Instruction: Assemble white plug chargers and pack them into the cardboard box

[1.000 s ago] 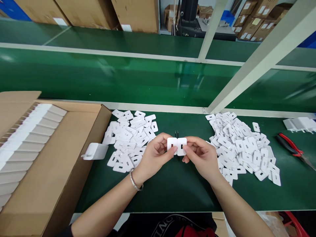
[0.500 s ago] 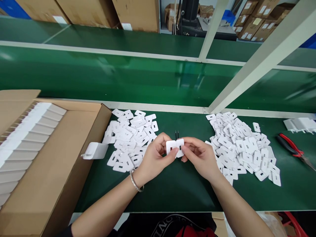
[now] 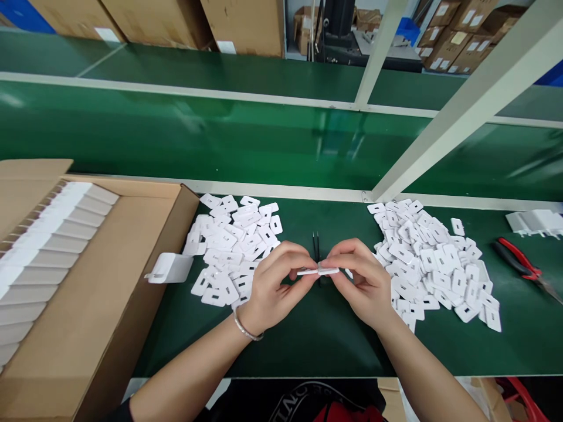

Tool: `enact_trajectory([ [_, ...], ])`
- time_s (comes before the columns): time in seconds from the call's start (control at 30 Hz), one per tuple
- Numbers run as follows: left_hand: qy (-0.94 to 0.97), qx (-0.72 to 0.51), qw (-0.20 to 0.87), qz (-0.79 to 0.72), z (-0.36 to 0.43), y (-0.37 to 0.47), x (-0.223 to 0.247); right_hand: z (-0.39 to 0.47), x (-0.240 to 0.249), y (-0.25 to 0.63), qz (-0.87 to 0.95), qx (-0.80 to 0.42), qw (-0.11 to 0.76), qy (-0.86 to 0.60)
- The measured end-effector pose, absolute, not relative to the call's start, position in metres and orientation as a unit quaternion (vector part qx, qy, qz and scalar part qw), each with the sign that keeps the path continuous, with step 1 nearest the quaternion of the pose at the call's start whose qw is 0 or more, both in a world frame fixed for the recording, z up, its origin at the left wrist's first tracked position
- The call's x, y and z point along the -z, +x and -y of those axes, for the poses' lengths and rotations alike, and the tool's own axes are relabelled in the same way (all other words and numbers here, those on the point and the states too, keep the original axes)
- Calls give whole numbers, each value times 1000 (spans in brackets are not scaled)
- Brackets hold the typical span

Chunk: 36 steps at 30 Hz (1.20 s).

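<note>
Between my hands, two small white plates are held edge to edge, seen nearly edge-on. My left hand (image 3: 278, 281) pinches the left white plate (image 3: 307, 272). The right white plate (image 3: 329, 271) is gripped by the fingertips of my right hand (image 3: 363, 281). Dark thin prongs (image 3: 315, 243) lie on the bench just behind the plates, partly hidden by them. A pile of white slotted plates (image 3: 231, 237) is left of my left hand, and a larger pile of them (image 3: 428, 258) spreads to the right of my right hand.
An open cardboard box (image 3: 88, 293) with a row of white parts (image 3: 57, 240) stands at the left, a white housing (image 3: 170, 268) by its side. Red-and-black pliers (image 3: 521, 261) and another white part (image 3: 534, 223) lie far right. A pale post (image 3: 457, 99) slants across the upper right.
The two plates have tilted from facing the camera to nearly edge-on. Both hands have turned with them, and my right hand has shifted slightly right.
</note>
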<state>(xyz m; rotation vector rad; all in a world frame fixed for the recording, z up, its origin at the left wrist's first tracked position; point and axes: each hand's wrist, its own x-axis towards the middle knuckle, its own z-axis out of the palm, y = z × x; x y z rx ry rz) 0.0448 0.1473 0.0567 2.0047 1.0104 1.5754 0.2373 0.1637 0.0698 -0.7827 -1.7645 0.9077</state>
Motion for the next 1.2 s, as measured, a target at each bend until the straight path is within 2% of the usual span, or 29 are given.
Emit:
enact_trajectory([
  [0.67, 724, -569, 122, -370, -146, 43, -59, -164, -71, 238, 723, -382, 480, -318],
  [1.2, 731, -563, 112, -369, -147, 43, -58, -164, -71, 237, 724, -380, 476, -324],
])
